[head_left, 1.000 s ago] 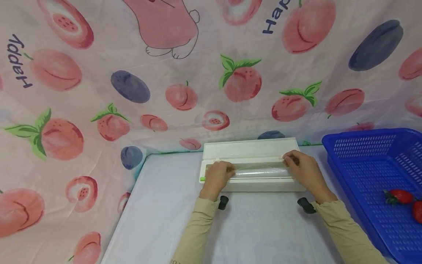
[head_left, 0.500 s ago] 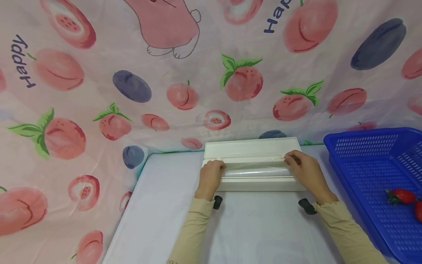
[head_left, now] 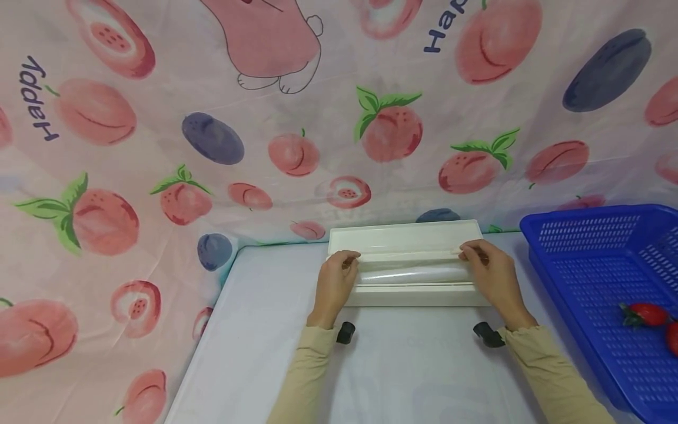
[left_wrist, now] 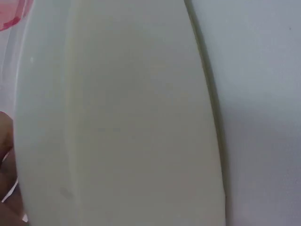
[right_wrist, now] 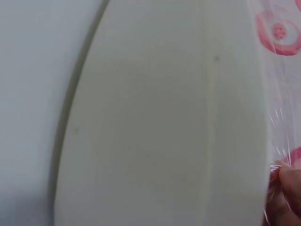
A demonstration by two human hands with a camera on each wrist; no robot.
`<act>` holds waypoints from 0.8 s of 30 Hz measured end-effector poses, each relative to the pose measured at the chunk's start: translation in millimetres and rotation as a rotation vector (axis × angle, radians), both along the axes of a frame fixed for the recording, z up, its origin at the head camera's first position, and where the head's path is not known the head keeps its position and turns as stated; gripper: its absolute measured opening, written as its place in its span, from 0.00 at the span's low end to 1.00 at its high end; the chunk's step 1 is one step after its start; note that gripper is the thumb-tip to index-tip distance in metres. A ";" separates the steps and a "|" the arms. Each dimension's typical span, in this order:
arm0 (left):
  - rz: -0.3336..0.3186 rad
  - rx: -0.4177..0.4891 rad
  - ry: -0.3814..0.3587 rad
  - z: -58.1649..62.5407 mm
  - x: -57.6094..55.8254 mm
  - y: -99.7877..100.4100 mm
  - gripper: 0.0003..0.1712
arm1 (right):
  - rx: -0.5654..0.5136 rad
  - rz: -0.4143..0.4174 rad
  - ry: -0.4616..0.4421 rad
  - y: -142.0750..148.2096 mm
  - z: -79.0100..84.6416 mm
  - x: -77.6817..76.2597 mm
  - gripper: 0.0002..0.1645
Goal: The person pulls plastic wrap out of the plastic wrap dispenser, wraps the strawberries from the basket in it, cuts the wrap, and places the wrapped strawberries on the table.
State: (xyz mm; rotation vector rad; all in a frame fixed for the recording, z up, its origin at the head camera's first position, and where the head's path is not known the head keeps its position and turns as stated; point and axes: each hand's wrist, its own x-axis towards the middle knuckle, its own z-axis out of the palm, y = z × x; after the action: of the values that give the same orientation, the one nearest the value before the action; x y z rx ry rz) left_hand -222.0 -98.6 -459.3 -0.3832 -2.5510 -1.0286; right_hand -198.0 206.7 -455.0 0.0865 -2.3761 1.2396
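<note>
A white cling film dispenser lies on the table, its lid tipped back. Inside it is a shiny roll of cling film. My left hand pinches the left end of the film's loose edge between thumb and fingers. At the other end my right hand pinches the same edge, so the film stretches between them above the roll. In the right wrist view, clear creased film runs up to my fingertips. The dispenser's blurred front fills most of both wrist views, and hides much of each hand.
A blue plastic basket with strawberries stands on the right. Behind the white table hangs a fruit-printed cloth. Black devices sit under both wrists.
My left hand has moved left from over the roll to the film's left end and now pinches it. Both hands have risen slightly with the film edge. The right hand keeps its pinch.
</note>
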 end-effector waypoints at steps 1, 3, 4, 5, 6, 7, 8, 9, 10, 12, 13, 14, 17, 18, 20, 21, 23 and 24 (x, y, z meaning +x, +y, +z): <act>-0.004 0.016 0.011 -0.2 -0.1 -0.6 0.08 | -0.013 0.000 0.001 -0.2 0.8 0.4 0.11; -0.012 0.050 0.035 0.1 -0.4 -1.7 0.08 | -0.038 -0.003 -0.001 -0.5 2.6 0.6 0.11; -0.021 0.068 0.048 0.4 -0.4 -2.3 0.08 | -0.049 -0.002 -0.001 -0.5 3.4 0.7 0.11; -0.027 0.083 0.060 0.6 -0.5 -2.9 0.07 | -0.057 -0.002 -0.001 -0.4 4.1 0.6 0.11; -0.033 0.097 0.069 1.0 -0.6 -3.4 0.07 | -0.065 0.000 0.000 -0.3 4.7 0.5 0.12; -0.040 0.111 0.079 1.3 -0.8 -3.9 0.07 | -0.071 0.003 0.000 0.0 5.1 0.6 0.12; -0.047 0.124 0.090 1.9 -0.9 -4.3 0.07 | -0.074 0.005 0.000 0.3 5.4 0.4 0.12; -0.054 0.139 0.097 2.4 -1.0 -4.8 0.07 | -0.075 0.008 0.000 0.8 5.7 0.6 0.12; -0.064 0.153 0.103 3.0 -1.2 -5.2 0.07 | -0.075 0.009 -0.003 1.3 5.9 0.7 0.12; -0.078 0.179 0.111 4.2 -1.7 -5.9 0.07 | -0.076 0.012 -0.008 2.3 6.1 1.1 0.12; -0.086 0.192 0.113 4.8 -1.9 -6.4 0.07 | -0.076 0.012 -0.009 2.8 6.1 1.0 0.12; -0.095 0.206 0.114 5.3 -2.1 -6.8 0.07 | -0.073 0.011 -0.008 3.3 6.1 1.0 0.12; -0.118 0.234 0.118 6.3 -2.9 -7.8 0.08 | -0.097 0.026 0.006 4.3 6.4 0.9 0.11; -0.125 0.241 0.124 6.7 -3.0 -7.9 0.08 | -0.107 0.029 0.013 4.6 6.6 1.0 0.11; -0.137 0.246 0.138 7.3 -3.6 -8.1 0.08 | -0.122 0.033 0.025 5.2 7.5 1.3 0.11; -0.140 0.245 0.146 7.6 -4.0 -8.1 0.08 | -0.131 0.032 0.027 5.5 8.1 1.6 0.11; -0.146 0.244 0.157 8.4 -4.7 -8.2 0.08 | -0.128 0.021 0.025 6.3 9.5 2.0 0.12; -0.147 0.244 0.158 9.0 -4.9 -8.4 0.08 | -0.118 0.013 0.019 7.0 10.3 2.2 0.12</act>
State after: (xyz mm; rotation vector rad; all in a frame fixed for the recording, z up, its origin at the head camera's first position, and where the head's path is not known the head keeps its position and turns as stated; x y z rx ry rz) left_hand -226.9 -106.9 -450.3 -0.5653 -2.2528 -1.2914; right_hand -195.8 213.7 -444.7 0.0765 -2.2848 1.3758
